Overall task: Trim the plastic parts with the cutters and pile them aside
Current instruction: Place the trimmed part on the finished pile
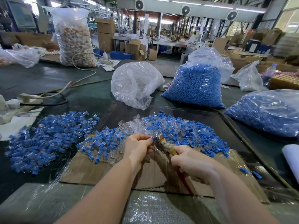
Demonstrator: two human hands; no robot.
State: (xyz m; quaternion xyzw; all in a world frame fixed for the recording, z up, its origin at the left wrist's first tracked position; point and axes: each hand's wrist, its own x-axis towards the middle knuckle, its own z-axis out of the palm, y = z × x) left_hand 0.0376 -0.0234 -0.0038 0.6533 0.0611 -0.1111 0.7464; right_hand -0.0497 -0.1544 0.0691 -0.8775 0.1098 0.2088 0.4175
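My left hand (139, 147) pinches a small blue and clear plastic part (151, 138) at its fingertips, right against the metal jaws of the cutters (163, 145). My right hand (192, 160) grips the cutters' taped handles, with a red handle end showing below the palm. Both hands hover over a sheet of cardboard (90, 168). A wide heap of blue and clear parts (186, 131) lies just beyond the hands. A separate pile of parts (48, 138) lies to the left on the dark table.
Behind the heaps stand a clear bag (135, 84) of clear pieces and a bag of blue pieces (195, 88); another blue bag (267, 113) lies at the right. Cables and a power strip (30, 97) lie at the left. Bubble wrap (153, 209) covers the near edge.
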